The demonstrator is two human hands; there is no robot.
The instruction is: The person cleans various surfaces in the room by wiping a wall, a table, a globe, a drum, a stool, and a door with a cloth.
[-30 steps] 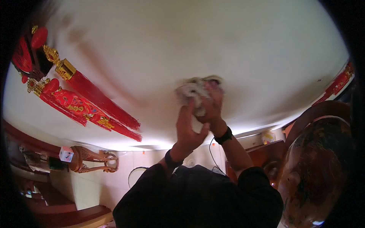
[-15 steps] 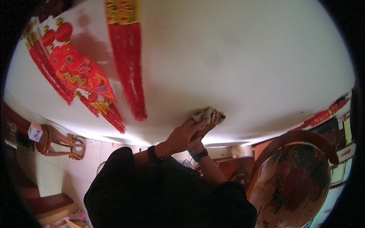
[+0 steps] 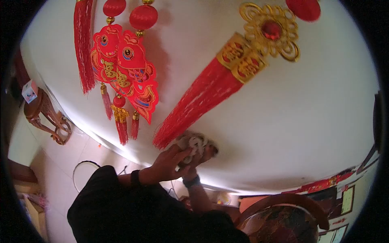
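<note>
A crumpled greyish cloth [image 3: 196,142] is bunched up against the white wall, just below the tip of a long red tassel [image 3: 198,101]. My left hand [image 3: 165,163], with a dark band at its wrist, has its fingers closed round the cloth's left side. From below, my right hand [image 3: 201,160] grips the same cloth, partly covered by the left. Its wrist also carries a dark band. The tassel hangs slantwise from a gold flower ornament [image 3: 271,30] with a red stone. To the left hangs a red fish-shaped decoration [image 3: 125,69] with small tassels.
A carved wooden stand [image 3: 46,111] with a small box [image 3: 29,91] on top is at the left. A round racket-like hoop [image 3: 77,174] shows by my left arm. At lower right is a large brown rounded object [image 3: 281,224] with a curved wooden rail [image 3: 300,200].
The view has swung, so the decorations sit further right. My hands and the cloth are now just under the long tassel, which slants instead of hanging nearly straight. Both hands keep hold of the cloth.
</note>
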